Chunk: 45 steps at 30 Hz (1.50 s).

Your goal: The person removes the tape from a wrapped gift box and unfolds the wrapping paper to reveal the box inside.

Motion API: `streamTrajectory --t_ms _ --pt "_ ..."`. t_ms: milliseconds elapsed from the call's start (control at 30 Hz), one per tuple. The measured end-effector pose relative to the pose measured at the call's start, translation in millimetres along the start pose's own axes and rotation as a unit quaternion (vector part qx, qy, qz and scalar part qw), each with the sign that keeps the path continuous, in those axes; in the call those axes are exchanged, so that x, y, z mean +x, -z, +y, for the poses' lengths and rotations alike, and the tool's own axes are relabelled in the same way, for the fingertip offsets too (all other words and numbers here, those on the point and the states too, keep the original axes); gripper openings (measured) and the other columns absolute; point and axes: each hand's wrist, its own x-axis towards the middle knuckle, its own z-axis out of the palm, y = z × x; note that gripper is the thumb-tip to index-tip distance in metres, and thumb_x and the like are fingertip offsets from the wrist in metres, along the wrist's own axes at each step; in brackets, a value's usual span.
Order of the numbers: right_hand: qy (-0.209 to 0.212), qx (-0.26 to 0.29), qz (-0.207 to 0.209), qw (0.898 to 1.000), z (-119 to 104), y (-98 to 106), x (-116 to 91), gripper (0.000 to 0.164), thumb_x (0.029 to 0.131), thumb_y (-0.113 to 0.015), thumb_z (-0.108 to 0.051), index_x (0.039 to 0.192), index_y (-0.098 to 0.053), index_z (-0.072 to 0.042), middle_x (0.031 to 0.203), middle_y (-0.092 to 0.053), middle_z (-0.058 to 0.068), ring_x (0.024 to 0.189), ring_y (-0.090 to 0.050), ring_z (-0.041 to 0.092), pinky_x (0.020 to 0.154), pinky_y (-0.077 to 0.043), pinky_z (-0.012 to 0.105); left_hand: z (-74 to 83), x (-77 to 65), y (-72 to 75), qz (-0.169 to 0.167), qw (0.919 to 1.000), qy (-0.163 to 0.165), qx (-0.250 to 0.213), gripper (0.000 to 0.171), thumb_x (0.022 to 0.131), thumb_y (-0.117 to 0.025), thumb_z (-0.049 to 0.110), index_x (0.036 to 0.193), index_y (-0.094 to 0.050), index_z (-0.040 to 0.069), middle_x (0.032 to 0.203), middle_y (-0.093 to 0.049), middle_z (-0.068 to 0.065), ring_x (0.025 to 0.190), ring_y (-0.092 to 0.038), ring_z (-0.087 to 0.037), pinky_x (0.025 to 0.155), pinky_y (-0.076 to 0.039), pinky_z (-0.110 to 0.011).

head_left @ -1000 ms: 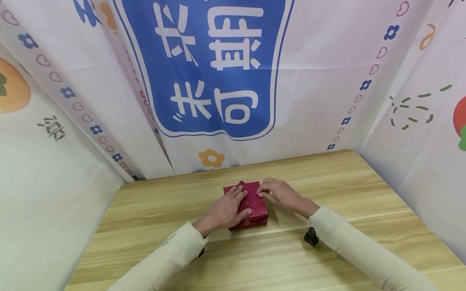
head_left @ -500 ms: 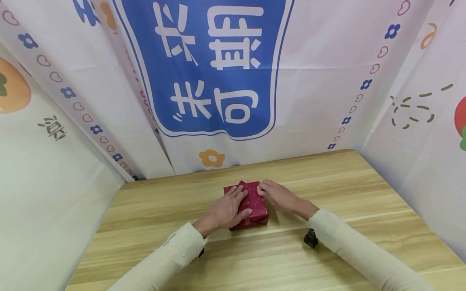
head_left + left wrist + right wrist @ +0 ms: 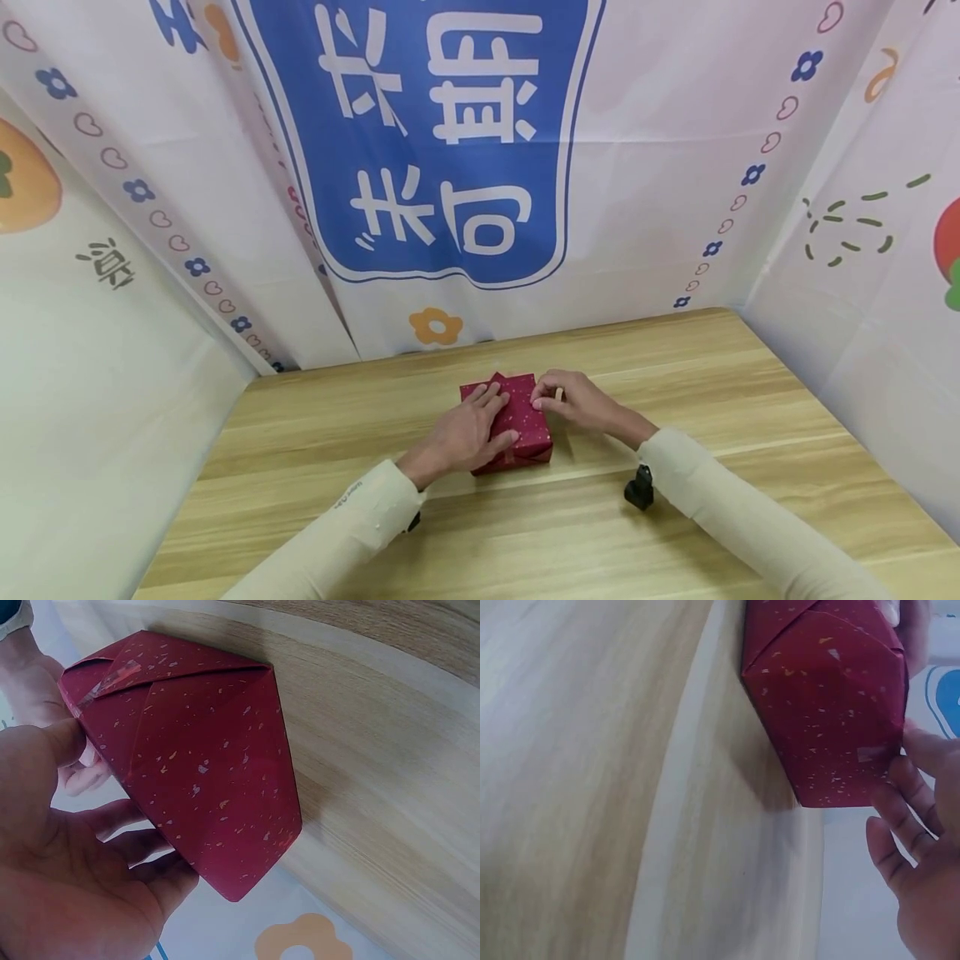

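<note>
A dark red gift-wrapped box (image 3: 527, 423) with small gold and pale flecks sits on the wooden table. My left hand (image 3: 461, 432) lies across its top left part, fingers spread and fairly straight. At the box's right top edge, the thumb and forefinger of my right hand (image 3: 583, 402) touch the paper close together. The right wrist view shows a small shiny patch like clear tape (image 3: 870, 754) beside those fingertips; the other fingers are loosely bent. In the left wrist view, folded paper flaps (image 3: 112, 682) with a glossy strip close the box's near end.
The wood-grain table (image 3: 315, 467) spreads around the box on all sides. White printed cloth (image 3: 637, 208) hangs behind the table and along both sides. A black wrist camera (image 3: 640, 488) hangs beneath the right sleeve.
My right fingers curl in against the box's right edge half a second ago, then loosen, leaving a gap between thumb and forefinger. Left hand and box stay in place.
</note>
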Motion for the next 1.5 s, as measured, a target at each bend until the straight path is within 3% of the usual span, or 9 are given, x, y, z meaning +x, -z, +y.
streamTrajectory --t_ms 333,567,1000,1300,1500 --pt "-0.011 0.002 -0.030 0.999 -0.9 -1.1 2.4 0.012 0.101 -0.053 -0.020 0.094 -0.061 -0.013 0.093 -0.058 0.000 0.086 -0.052 0.008 0.077 -0.047 0.024 -0.1 0.0 -1.7 0.004 1.0000 -0.002 0.004 0.068 0.100 -0.049 0.050 0.150 -0.039 0.005 0.160 -0.031 -0.015 0.148 -0.030 -0.033 0.117 -0.034 -0.044" --pt "-0.016 0.034 -0.059 0.998 -1.9 6.9 2.7 0.008 0.099 -0.056 -0.015 0.099 -0.061 -0.010 0.094 -0.062 0.001 0.088 -0.056 0.009 0.079 -0.050 0.024 -0.6 -0.4 -0.3 0.002 1.0000 -0.001 0.002 0.069 0.100 -0.049 0.049 0.151 -0.038 0.006 0.160 -0.030 -0.015 0.149 -0.028 -0.033 0.118 -0.032 -0.044" --pt "-0.011 0.020 -0.060 0.998 -1.6 1.4 1.4 0.011 0.103 -0.046 -0.013 0.099 -0.055 -0.009 0.095 -0.053 0.002 0.090 -0.049 0.010 0.081 -0.046 0.024 0.4 -0.6 -0.7 0.001 1.0000 -0.002 -0.009 0.068 0.101 -0.048 0.049 0.151 -0.037 0.005 0.160 -0.029 -0.017 0.149 -0.027 -0.034 0.119 -0.030 -0.044" --pt "-0.050 0.111 -0.104 0.987 0.8 2.4 1.8 0.015 0.106 -0.037 -0.015 0.102 -0.048 -0.005 0.098 -0.049 0.009 0.097 -0.049 0.027 0.086 -0.045 0.042 -0.4 0.0 0.8 0.002 1.0000 -0.003 -0.001 0.068 0.100 -0.049 0.049 0.151 -0.037 0.005 0.160 -0.030 -0.015 0.149 -0.028 -0.034 0.119 -0.032 -0.044" --pt "-0.089 0.189 -0.136 0.968 4.6 3.5 -0.8 0.018 0.108 -0.033 -0.019 0.104 -0.044 -0.005 0.101 -0.046 0.012 0.098 -0.048 0.028 0.085 -0.044 0.038 -0.4 -0.7 0.5 -0.002 1.0000 -0.001 0.002 0.068 0.100 -0.049 0.050 0.152 -0.037 0.006 0.161 -0.029 -0.014 0.149 -0.028 -0.033 0.119 -0.032 -0.044"
